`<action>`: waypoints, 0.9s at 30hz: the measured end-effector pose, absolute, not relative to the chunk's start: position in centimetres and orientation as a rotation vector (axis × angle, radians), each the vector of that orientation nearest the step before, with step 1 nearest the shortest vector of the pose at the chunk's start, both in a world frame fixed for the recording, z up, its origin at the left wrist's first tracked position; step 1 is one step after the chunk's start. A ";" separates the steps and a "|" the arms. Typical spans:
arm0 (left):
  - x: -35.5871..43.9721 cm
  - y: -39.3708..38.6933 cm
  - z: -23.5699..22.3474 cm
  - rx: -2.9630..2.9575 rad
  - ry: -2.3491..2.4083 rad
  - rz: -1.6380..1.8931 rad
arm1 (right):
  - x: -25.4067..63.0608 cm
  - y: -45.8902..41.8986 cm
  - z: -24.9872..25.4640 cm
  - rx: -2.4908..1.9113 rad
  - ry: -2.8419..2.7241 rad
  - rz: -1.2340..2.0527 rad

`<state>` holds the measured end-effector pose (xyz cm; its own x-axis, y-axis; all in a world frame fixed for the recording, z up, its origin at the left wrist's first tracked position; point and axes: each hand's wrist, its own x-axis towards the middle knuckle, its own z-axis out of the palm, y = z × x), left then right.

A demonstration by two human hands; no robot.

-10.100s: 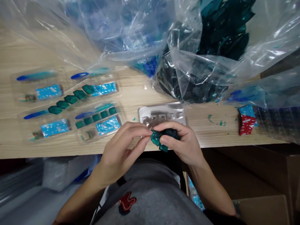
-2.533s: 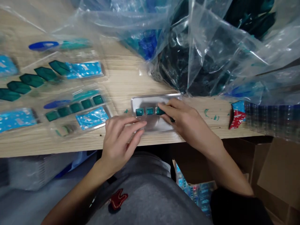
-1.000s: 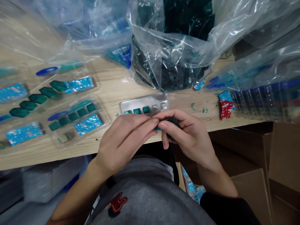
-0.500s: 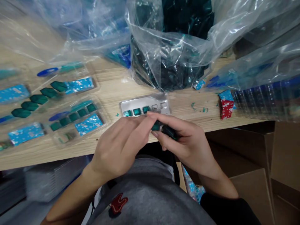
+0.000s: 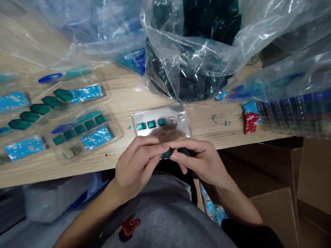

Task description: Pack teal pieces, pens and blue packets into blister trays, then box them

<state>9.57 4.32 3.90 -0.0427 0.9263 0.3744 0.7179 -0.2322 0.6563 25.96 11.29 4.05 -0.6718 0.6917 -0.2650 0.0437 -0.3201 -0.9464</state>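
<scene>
My left hand [image 5: 138, 162] and my right hand [image 5: 199, 160] meet just below a clear plastic tray [image 5: 160, 111], near the table's front edge. Between their fingers is a dark teal plastic piece [image 5: 178, 152], mostly hidden; only its ends show. Both hands pinch it. Three small teal squares [image 5: 151, 124] sit in the left cells of the tray's row. My fingertips hang just off the tray's near part, apart from the squares.
Blister packs [image 5: 82, 137] with blue and teal parts and a row of dark green hexagonal pieces [image 5: 41, 110] lie to the left on the wooden table [image 5: 124, 91]. A plastic bag of dark teal pieces [image 5: 186, 79] stands behind the tray. A red-and-blue box [image 5: 250, 119] and stacked trays are to the right.
My hands have dropped a little toward the table's edge and the piece is more hidden by my fingers. The tray now holds three teal squares, none in the earliest frame.
</scene>
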 end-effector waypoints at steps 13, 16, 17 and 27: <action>8.0 3.3 1.2 1.820 1.835 1.007 | 25.9 17.7 0.7 -0.824 -2.508 1.010; 7.8 3.4 1.2 1.806 1.833 1.000 | 25.9 17.5 1.0 -0.832 -2.615 0.942; 7.8 3.4 1.1 1.808 1.827 1.001 | 25.9 17.4 1.0 -0.847 -2.638 0.904; 8.1 4.2 1.8 1.813 1.792 1.042 | 25.4 15.8 1.4 -0.948 -2.376 1.194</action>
